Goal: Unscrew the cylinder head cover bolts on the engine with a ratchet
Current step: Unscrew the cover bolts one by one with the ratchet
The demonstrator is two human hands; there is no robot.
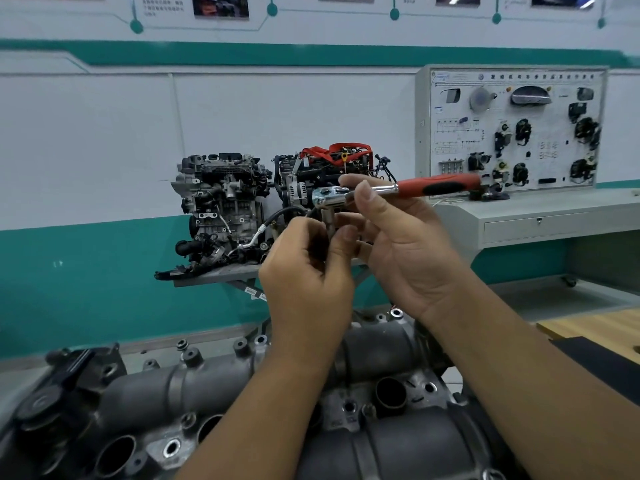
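Head view shows both hands up in the air, right hand point(398, 251) pinching the ratchet point(391, 190), left hand point(308, 268) pinching its socket point(327, 225), so the bolts point(348, 406) on the engine point(388, 344) look untouched.

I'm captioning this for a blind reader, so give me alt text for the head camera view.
Two hands hold a ratchet up above an engine: the right hand pinches it near the head, while the left hand grips the socket beneath it.
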